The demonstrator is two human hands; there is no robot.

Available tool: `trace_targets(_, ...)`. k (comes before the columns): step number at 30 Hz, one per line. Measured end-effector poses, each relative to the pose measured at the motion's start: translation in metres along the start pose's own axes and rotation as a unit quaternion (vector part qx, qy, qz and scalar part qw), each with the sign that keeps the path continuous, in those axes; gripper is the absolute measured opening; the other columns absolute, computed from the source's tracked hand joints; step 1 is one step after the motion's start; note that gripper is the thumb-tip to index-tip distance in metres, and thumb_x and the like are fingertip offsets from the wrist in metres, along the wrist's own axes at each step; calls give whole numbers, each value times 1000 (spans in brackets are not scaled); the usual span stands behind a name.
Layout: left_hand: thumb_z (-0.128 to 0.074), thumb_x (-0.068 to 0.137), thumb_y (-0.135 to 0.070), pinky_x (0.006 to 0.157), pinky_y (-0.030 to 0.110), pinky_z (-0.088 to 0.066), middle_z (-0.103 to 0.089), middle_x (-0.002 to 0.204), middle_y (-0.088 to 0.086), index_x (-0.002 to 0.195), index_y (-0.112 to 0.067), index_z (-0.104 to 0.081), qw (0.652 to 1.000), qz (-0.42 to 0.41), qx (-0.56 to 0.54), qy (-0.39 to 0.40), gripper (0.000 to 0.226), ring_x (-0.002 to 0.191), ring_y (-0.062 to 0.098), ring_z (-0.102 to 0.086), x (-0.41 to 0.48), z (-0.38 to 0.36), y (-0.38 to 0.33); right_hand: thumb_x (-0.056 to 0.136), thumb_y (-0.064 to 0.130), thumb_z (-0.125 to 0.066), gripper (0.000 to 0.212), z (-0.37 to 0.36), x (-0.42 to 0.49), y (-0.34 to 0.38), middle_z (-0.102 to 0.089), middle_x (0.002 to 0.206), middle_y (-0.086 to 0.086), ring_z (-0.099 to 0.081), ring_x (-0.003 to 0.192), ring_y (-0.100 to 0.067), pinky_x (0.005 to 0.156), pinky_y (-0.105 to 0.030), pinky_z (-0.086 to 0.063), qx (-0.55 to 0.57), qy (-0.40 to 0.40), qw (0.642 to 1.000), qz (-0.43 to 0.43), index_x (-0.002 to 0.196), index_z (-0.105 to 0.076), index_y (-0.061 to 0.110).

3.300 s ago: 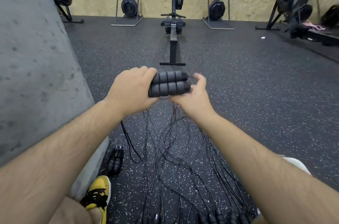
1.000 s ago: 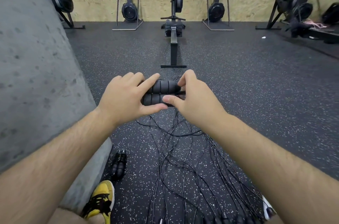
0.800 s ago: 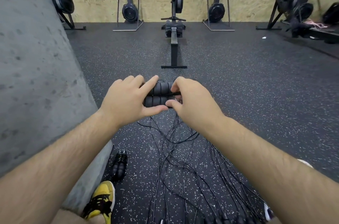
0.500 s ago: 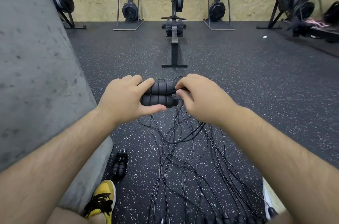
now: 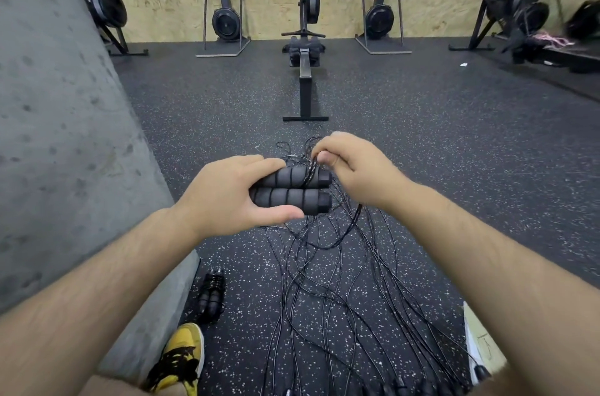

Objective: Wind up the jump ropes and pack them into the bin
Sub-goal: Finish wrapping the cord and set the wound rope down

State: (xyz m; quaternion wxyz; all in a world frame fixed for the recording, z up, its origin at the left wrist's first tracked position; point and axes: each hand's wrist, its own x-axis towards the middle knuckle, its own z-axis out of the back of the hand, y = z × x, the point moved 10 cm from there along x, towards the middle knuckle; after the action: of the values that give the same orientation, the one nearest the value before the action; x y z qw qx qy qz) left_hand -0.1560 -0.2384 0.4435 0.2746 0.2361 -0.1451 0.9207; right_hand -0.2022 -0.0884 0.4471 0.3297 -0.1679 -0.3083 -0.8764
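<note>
While left hand (image 5: 227, 197) grips paired handles (image 5: 285, 197), right hand (image 5: 357, 168) pinches cord (image 5: 309, 172).

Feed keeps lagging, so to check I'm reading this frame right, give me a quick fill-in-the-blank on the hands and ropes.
The left hand holds ___ foam handles side by side.
The right hand pinches a ___ cord wrapped over the upper handle.
A wound-up jump rope lies on the floor beside the ___ shoe.
Missing: two; black; yellow.

Left hand (image 5: 227, 197) gripping paired handles (image 5: 292, 191), right hand (image 5: 354, 168) pinching cord (image 5: 310, 170)
</note>
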Motion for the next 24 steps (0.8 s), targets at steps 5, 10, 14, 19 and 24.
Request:
trace_targets(5, -47, 70, -93, 74, 31, -47, -59, 85, -14, 109, -36, -61, 998, 39, -23, -44, 71, 83, 8, -56, 0, 6, -2, 79, 9, -66, 22, -47, -10, -11, -58, 87, 7, -62, 101, -19, 74, -32, -44, 105, 57, 986, -117, 91, -57, 25)
trace_targets(10, -53, 71, -87, 66, 28, -34, -49, 76, -15, 103, -36, -60, 992, 88, 25, -92, 60, 78, 7, -47, 2, 14, 6, 86, -5, -46, 31, -70, -6, -12, -57, 67, 8, -56, 63, -10, 62, -28, -48, 160, 75, 967, -183, 74, -51, 23)
trace_targets(14, -49, 71, -90, 64, 30, -41, -52, 78, -12, 102, -34, -61, 988, 105, 58, -100, 65, 82, 12, -56, 4, 12, 12, 96, 3, -38, 27, -84, -11, -22, -54, 56, 5, -55, 45, -14, 56, -33, -48, 212, 92, 942, -242, 75, -52, 13)
trace_targets(19, -46, 71, -92, 65, 33, -49, -56, 81, -10, 104, -34, -60, 984, 117, 93, -101, 68, 85, 16, -61, 5, 15, 23, 104, 11, -29, 31, -84, -21, -9, -51, 56, 4, -52, 44, -14, 59, -33, -49, 262, 111, 921, -266, 83, -53, 11)
trace_targets(24, -49, 73, -89, 61, 31, -47, -53, 80, -11, 106, -33, -60, 984, 92, 111, -105, 66, 83, 19, -61, 6, 13, 24, 104, 15, -34, 29, -85, -24, -6, -49, 61, 1, -44, 40, -6, 54, -34, -52, 303, 111, 901, -291, 102, -61, 3)
